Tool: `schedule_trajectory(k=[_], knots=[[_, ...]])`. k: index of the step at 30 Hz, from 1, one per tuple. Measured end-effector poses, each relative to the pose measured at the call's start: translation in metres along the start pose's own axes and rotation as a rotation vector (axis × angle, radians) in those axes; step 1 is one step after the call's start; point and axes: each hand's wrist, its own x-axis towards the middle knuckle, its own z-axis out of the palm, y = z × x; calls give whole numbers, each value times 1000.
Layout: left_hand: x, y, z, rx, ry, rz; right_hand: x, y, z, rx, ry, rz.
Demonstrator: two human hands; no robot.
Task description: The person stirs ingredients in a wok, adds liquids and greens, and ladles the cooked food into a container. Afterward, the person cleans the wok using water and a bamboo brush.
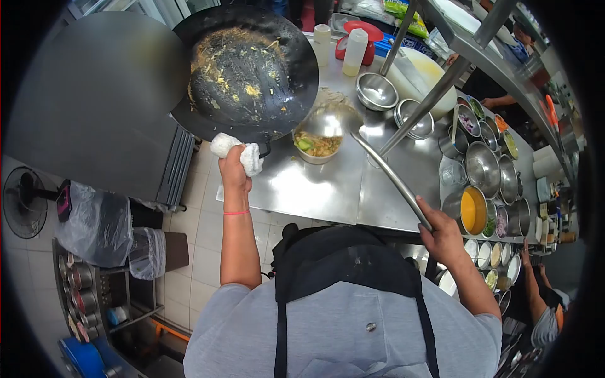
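Observation:
My left hand (234, 169) is closed round a folded white cloth (237, 153) at the near handle of a black wok (301, 75). Bits of yellow, egg-like food (253, 91) and brown residue stick to the wok's tilted inside. In my right hand (445, 234) is the long metal handle of a ladle (398, 181). The ladle's shiny head reaches over a round takeaway bowl (315, 160) just right of the wok. Chopped food with green pieces (318, 144) fills the bowl; the ladle head partly covers it.
Two squeeze bottles (355, 53), a red scale (372, 31) and steel bowls (377, 92) stand on the steel counter (296, 195). A shelf post (428, 104) slants across it. Ingredient containers (483, 169) crowd the right side, near other people's arms (532, 277).

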Motion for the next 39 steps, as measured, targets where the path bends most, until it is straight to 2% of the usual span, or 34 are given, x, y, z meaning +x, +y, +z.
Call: schedule_trajectory(k=[1,3,4,8,11,12,15,20,23,24,27,32,35,37,38,39], knots=[[-7,3,-2,2,12,18,-2,1,0,6,-5,-10],[-19,10,-6,22,48,18,-4,-3,4,531,-125,178],[-20,10,-12,9,58,44,-6,-7,10,540,-122,170],[-30,28,-24,2,89,55,-10,-32,44,908,-254,371],[-23,33,-51,-55,62,70,-12,-52,76,989,-259,414],[-19,35,-61,-36,86,55,-10,-63,81,1027,-197,401],[-11,51,-96,-73,29,-34,-10,-100,72,923,-178,550],[11,72,-171,-63,-53,-140,0,-152,99,878,129,580],[1,93,-192,-31,-64,-168,13,-174,122,785,165,625],[3,95,-202,-26,-95,-184,16,-182,128,928,181,619],[4,107,-222,-71,-133,-244,6,-222,129,960,185,691],[1,115,-243,-73,-159,-270,-3,-244,143,949,239,655],[-9,121,-249,-90,-166,-271,-6,-230,162,944,227,713],[-15,122,-258,-24,-174,-244,-12,-203,201,685,477,430],[-21,124,-259,26,-132,-232,-16,-217,193,683,483,439],[-25,121,-265,26,-145,-233,-21,-241,174,924,445,506]])
